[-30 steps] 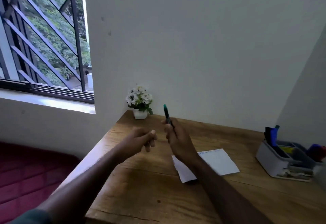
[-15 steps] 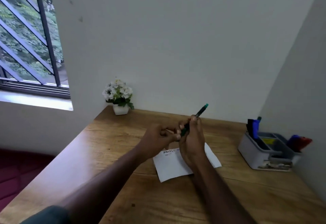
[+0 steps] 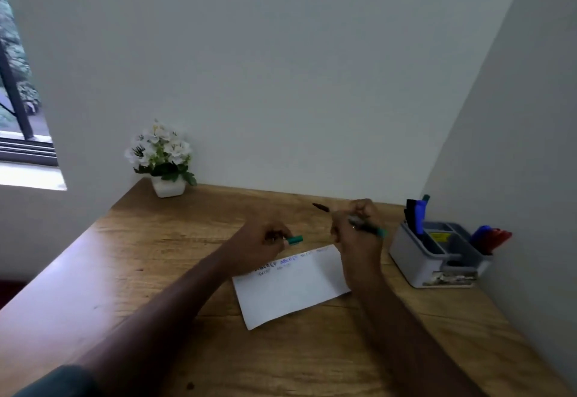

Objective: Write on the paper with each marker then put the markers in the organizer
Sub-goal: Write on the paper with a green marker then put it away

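Indoors, hands clamp cap [image 3: 294, 239] and marker [image 3: 368, 227] above paper [image 3: 290, 290] on wooden desk [image 3: 156, 249].

Your two forearms bare to the elbow, your left arm [image 3: 131, 318] with a dark teal sleeve [image 3: 59, 382] at the frame's lower edge

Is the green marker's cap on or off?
Off. The left hand pinches the green cap, apart from the green marker gripped in the right hand.
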